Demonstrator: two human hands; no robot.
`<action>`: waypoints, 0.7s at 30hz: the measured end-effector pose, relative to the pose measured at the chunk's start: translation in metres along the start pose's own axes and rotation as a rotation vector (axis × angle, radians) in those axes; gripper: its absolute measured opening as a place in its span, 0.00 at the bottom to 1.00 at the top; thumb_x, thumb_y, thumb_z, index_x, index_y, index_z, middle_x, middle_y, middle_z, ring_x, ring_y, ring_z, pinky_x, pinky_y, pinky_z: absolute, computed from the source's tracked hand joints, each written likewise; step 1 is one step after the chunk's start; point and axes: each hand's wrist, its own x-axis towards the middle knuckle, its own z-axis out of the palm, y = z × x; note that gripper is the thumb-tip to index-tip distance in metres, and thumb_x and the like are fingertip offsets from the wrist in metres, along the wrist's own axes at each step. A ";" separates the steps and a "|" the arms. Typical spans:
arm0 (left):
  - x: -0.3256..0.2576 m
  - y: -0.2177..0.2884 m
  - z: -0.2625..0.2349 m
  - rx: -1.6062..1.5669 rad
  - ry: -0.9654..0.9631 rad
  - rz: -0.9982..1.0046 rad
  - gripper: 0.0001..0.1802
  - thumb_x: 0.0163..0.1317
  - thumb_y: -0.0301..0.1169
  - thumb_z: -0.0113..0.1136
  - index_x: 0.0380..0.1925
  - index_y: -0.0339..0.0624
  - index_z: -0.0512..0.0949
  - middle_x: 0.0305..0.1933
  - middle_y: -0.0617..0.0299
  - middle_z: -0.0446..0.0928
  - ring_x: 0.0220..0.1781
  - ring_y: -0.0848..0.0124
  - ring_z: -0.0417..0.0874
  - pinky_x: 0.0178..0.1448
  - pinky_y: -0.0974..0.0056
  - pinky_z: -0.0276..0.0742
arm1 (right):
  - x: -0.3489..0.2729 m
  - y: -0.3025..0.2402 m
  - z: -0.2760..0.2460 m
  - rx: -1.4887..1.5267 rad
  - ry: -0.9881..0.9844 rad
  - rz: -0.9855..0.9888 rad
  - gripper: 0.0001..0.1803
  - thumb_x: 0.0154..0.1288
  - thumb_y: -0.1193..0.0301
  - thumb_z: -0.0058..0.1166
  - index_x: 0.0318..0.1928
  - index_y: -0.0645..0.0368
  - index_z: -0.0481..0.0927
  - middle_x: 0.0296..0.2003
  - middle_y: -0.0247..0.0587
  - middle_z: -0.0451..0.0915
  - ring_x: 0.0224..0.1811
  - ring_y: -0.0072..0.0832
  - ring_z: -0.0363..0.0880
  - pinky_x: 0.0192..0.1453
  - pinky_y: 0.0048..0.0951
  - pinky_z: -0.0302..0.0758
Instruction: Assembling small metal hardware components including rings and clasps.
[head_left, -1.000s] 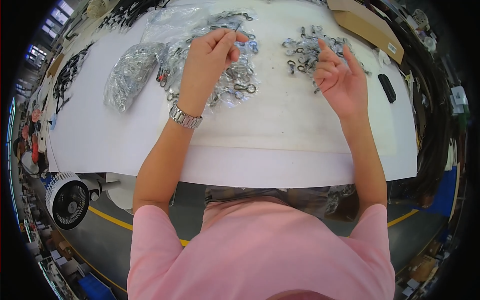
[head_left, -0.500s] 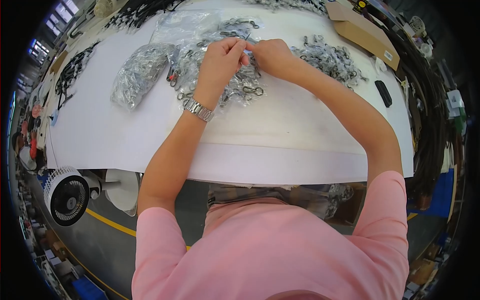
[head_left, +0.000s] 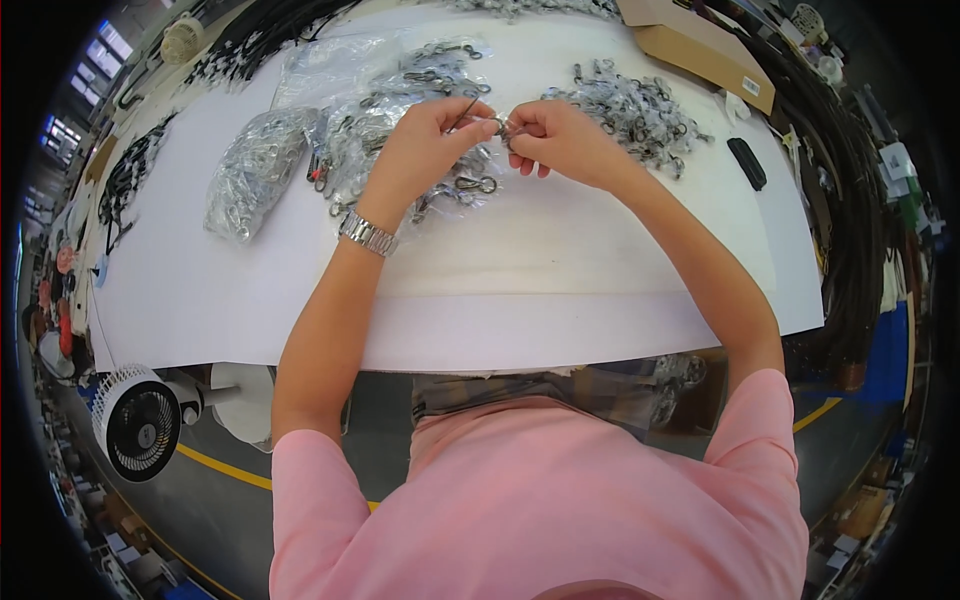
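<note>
My left hand, a metal watch on its wrist, is closed with thumb and forefinger pinched; a thin dark pointed piece sticks out between its fingers. Close by on the right, my right hand pinches a small metal hook piece, which also meets my left fingertips. Its exact shape is too small to make out. Under and beyond my left hand lies a heap of metal hooks in clear plastic. A looser pile of small wrapped metal hooks is beyond my right hand.
A full clear plastic bag lies left of the heap, near a red-tipped tool. To the right are a black oblong object and a cardboard box. Black cords lie far left; a fan stands below the table's edge.
My hands have come slightly nearer and lower in view. The right hand has turned so that its fingertips show, and the metal piece between the hands is now visible. The whole view has shifted a little.
</note>
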 end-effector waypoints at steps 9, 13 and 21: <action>-0.016 0.035 0.025 -0.084 -0.140 -0.187 0.12 0.67 0.34 0.69 0.34 0.34 0.86 0.26 0.65 0.83 0.29 0.81 0.80 0.34 0.73 0.72 | -0.040 0.016 0.010 0.490 0.036 0.178 0.15 0.76 0.61 0.58 0.47 0.61 0.84 0.35 0.33 0.86 0.34 0.19 0.84 0.37 0.23 0.80; -0.018 0.031 0.028 -0.123 -0.085 -0.245 0.11 0.69 0.35 0.68 0.34 0.37 0.85 0.26 0.70 0.79 0.24 0.85 0.71 0.27 0.75 0.62 | -0.039 0.031 0.007 0.434 0.035 0.043 0.15 0.75 0.62 0.59 0.46 0.62 0.85 0.34 0.35 0.87 0.33 0.20 0.85 0.38 0.22 0.81; -0.013 0.026 0.026 -0.280 -0.080 -0.274 0.11 0.68 0.35 0.69 0.33 0.38 0.85 0.25 0.72 0.78 0.22 0.87 0.65 0.25 0.74 0.56 | -0.047 0.028 -0.013 0.352 -0.046 0.066 0.12 0.72 0.65 0.62 0.42 0.62 0.87 0.34 0.38 0.89 0.36 0.20 0.86 0.42 0.22 0.80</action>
